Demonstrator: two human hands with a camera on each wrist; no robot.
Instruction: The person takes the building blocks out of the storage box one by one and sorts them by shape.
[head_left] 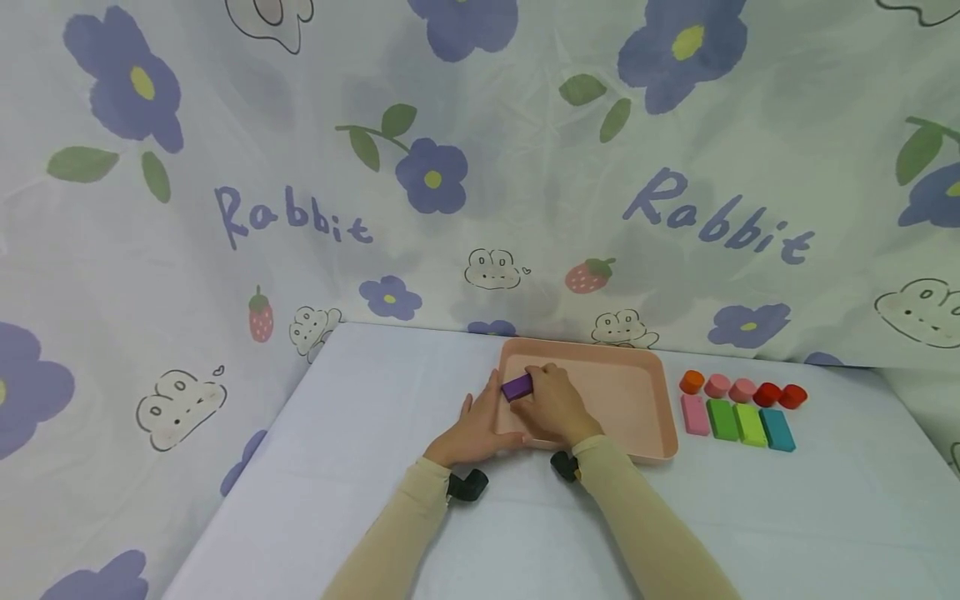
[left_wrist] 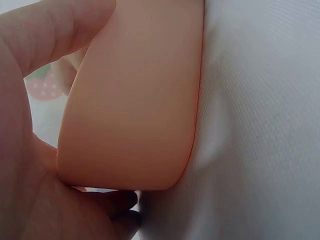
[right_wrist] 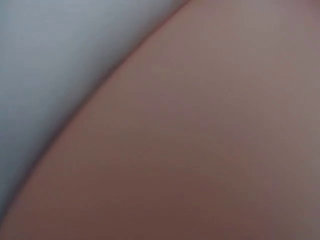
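Observation:
A shallow peach tray (head_left: pixel 618 392) lies on the white table. Over its left part, my right hand (head_left: pixel 557 407) pinches a purple rectangular block (head_left: pixel 517 387); fingers hide some of the block. My left hand (head_left: pixel 467 437) touches the tray's near-left corner, fingers stretched along the left side and thumb along the front wall. In the left wrist view, the tray's outer wall (left_wrist: pixel 132 110) stands between that thumb and the other fingers. Only a blurred tray wall (right_wrist: pixel 200 140) fills most of the right wrist view, so the block is out of sight there.
Right of the tray, a row of small round pieces runs from orange (head_left: pixel 692 382) through pink (head_left: pixel 717 385) to red (head_left: pixel 792 396). Nearer stand pink (head_left: pixel 695 415), green (head_left: pixel 723 419), lime (head_left: pixel 750 425) and blue (head_left: pixel 777 429) blocks. A printed cloth (head_left: pixel 525 208) hangs behind.

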